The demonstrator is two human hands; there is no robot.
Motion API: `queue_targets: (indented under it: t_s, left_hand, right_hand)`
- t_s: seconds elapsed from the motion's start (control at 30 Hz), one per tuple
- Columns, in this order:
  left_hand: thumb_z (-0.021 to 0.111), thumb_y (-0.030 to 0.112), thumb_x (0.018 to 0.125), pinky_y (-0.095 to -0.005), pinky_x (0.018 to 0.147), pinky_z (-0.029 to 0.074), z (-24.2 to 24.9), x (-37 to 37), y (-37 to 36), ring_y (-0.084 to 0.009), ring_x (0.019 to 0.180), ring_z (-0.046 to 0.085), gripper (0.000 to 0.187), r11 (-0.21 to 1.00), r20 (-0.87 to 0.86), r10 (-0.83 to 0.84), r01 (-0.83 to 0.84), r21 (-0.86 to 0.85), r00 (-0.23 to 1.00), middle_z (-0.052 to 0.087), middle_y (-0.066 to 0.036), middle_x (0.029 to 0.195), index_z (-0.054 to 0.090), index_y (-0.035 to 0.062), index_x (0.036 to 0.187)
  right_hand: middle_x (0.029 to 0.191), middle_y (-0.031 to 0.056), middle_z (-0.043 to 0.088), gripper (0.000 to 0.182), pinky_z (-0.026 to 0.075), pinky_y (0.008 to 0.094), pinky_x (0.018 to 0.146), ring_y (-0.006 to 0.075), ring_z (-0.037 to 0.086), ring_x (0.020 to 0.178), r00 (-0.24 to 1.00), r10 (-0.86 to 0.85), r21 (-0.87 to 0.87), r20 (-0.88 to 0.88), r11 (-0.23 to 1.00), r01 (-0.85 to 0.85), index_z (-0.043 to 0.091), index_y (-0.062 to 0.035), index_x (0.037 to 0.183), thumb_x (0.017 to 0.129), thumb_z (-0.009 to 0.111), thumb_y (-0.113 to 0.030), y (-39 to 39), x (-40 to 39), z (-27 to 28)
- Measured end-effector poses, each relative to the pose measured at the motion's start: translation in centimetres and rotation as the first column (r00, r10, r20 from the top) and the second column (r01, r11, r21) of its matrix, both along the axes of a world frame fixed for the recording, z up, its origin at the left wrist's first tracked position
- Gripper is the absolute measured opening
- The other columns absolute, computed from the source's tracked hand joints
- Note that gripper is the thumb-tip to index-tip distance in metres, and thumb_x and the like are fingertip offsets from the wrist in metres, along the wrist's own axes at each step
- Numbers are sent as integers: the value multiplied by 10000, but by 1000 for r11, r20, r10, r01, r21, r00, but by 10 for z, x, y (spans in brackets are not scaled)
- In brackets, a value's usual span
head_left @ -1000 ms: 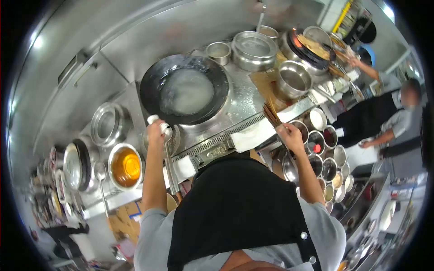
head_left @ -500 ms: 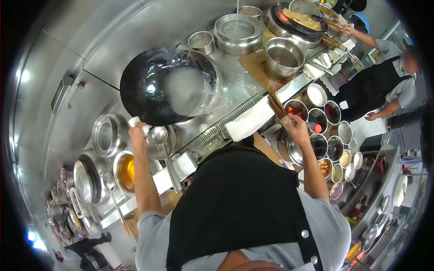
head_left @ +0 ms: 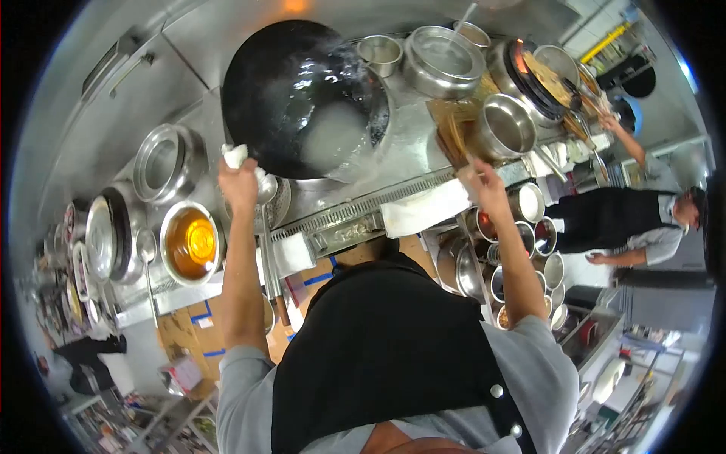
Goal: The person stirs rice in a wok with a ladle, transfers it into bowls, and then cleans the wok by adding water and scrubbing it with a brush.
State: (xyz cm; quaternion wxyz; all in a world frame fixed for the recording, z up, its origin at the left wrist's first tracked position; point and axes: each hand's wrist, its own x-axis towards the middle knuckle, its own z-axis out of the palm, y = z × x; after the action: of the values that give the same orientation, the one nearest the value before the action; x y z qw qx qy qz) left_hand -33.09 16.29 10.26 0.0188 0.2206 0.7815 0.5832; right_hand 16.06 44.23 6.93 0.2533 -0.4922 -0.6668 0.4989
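Note:
A large black wok (head_left: 280, 98) sits tilted in front of me, with cloudy water (head_left: 336, 144) pooled and spilling at its right side. My left hand (head_left: 239, 184) is closed on a folded white cloth (head_left: 234, 156) at the wok's near left rim. Near it, a metal ladle (head_left: 266, 189) rests over a round strainer (head_left: 278, 204). My right hand (head_left: 484, 187) is closed around a bamboo wok brush (head_left: 451, 140), its bristles pointing away from me, right of the wok and apart from it. The brush is slightly blurred.
A bowl of amber oil (head_left: 189, 244) stands at left. Behind the brush are a saucepan (head_left: 508, 127) and a water-filled pot (head_left: 445, 57). A white towel (head_left: 423, 210) lies on the counter edge. At right, a co-worker (head_left: 612, 219) stands by seasoning containers (head_left: 529, 203) and a lit burner (head_left: 522, 64).
The wok is tipped up more steeply, with its water gathered toward the near right side. My right hand still holds the brush, now blurred by motion. The whole view has shifted.

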Motion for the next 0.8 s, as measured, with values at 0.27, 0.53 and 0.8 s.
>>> queue_targets:
  t_s: [0.27,0.53,0.8]
  left_hand:
    - [721,27,754,-404,784,557,8,51,-1,-304,838,725,339,993,-156,115,-109,48,981,727,-191,914,620,-47,1069]
    - [769,82,754,-450,804,549,32,156,1,-424,876,701,423,975,-461,120,-191,-112,879,672,-231,953,615,-60,1122]
    - [693,25,780,-360,829,515,36,97,-35,-254,873,651,357,959,74,261,-268,94,962,697,-121,1004,647,-50,1126]
  right_hand:
    - [1045,84,699,583,526,279,477,162,680,681,917,-37,0,-397,999,40,550,-96,1462,969,742,-342,102,-232,31]
    - [990,54,719,191,546,335,844,148,671,917,720,340,-8,-605,901,-433,671,-42,1064,923,749,-144,-103,-311,12]
    - [1119,205,732,386,574,492,875,399,704,1037,794,345,229,500,832,-505,694,-149,1235,910,691,-357,88,-141,-24]
